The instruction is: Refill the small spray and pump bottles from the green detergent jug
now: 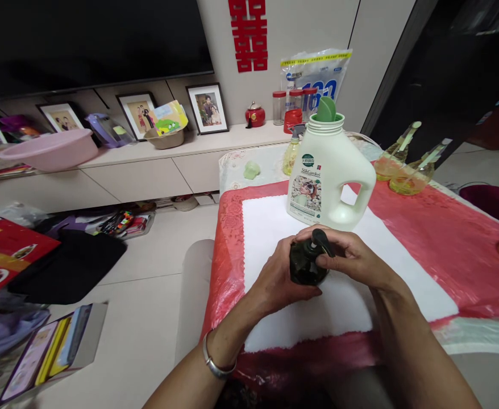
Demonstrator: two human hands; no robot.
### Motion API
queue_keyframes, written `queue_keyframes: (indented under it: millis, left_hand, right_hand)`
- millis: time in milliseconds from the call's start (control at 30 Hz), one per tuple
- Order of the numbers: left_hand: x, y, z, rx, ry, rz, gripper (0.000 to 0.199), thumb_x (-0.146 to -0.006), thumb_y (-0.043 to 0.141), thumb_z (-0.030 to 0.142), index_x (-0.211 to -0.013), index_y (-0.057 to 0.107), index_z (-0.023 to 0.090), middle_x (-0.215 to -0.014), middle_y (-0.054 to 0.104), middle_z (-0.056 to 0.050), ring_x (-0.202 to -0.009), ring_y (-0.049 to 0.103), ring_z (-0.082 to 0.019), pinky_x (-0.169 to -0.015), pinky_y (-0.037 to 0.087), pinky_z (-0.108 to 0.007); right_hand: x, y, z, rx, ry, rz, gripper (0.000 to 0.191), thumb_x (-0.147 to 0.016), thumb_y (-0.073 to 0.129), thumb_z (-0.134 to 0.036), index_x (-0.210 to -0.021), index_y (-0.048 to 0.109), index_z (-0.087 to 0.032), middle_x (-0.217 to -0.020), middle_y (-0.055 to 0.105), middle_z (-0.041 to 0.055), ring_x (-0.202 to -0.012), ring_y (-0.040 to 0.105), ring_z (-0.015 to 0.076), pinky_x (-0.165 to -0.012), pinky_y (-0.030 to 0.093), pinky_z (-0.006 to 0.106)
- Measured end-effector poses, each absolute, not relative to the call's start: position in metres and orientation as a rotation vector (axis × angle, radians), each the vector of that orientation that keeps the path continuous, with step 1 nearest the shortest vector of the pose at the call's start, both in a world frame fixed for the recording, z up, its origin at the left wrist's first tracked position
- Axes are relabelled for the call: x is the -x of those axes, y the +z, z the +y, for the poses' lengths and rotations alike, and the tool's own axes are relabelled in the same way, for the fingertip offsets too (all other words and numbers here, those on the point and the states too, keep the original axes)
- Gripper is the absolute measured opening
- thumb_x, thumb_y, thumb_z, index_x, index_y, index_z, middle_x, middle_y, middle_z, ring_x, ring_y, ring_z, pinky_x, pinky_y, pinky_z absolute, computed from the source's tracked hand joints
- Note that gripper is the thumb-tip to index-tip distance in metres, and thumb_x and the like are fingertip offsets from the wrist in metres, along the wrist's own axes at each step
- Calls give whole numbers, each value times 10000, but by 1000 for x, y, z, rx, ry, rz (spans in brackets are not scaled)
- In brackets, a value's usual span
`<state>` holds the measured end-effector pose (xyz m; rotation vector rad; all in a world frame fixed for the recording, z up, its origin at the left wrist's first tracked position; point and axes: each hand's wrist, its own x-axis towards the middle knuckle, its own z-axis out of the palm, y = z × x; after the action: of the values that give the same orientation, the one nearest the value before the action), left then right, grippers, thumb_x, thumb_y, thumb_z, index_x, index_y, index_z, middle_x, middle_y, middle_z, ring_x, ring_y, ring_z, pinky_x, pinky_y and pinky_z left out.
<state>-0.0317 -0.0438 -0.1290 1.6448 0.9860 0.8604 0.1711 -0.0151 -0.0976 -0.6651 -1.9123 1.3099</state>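
A dark pump bottle (pixel 306 264) is held upright above the white cloth (pixel 270 324). My left hand (pixel 277 275) wraps round its body from the left. At the bottle's neck and black pump head, my right hand (pixel 347 255) grips from the right, thumb and fingers closed on it. Just behind my hands stands a large pale green detergent jug (pixel 330 170) with an open neck, and a green leaf-shaped piece (pixel 326 109) sticks up at that neck.
Red plastic (pixel 428 244) covers the table round the cloth. Behind the jug is a small yellow spray bottle (pixel 291 154); two yellowish bottles (pixel 411 177) stand at the right. A crumpled green lump (pixel 252 169) lies at the back left. A pink basin (pixel 53 150) rests on the cabinet.
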Motion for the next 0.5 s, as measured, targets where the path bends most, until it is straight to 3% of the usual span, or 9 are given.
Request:
queue_keyframes:
  millis: [267,500]
  left_hand:
    - [32,-136,-46,-1617,836,1080,930,-543,919,249,-1346,451,210,-1296,588,-117,-1123,618,-330,-885,545,-451]
    - [33,-139,-44,-1626,886,1012,946,-562,921,237,-1381,447,247,-1337,576,-96,-1204,586,-347,-965,521,-457]
  right_hand:
    - [-166,-110,-13,757,1222,-1796,363,-815,868,-409,-1004,682,-159,-1081,622,51,-1075,581,189,-965,449,270]
    - [-170,-102,-13,626,1268,-1905,357,-958,727,-451,-1199,692,-190,-1230,599,52,-1176,561,182,-1033,419,259]
